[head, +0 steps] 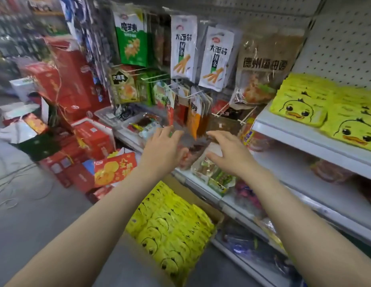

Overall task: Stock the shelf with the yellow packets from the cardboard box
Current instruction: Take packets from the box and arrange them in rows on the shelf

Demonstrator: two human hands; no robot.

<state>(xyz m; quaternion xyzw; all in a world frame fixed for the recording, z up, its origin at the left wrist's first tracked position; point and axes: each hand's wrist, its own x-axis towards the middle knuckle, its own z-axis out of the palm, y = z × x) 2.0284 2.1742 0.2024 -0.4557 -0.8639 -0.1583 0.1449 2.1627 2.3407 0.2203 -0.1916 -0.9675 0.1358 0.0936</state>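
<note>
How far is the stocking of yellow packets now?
Partly done: yellow packets already lie on the upper shelf. In hand: nothing; left hand and right hand are both open. Left: the cardboard box is still full.

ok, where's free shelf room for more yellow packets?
Bare white board on the middle shelf, between the loose snack packs at left and red packs at right. The upper shelf has only a bare front strip before the stacked yellow packets. The peg hooks are crowded.
</note>
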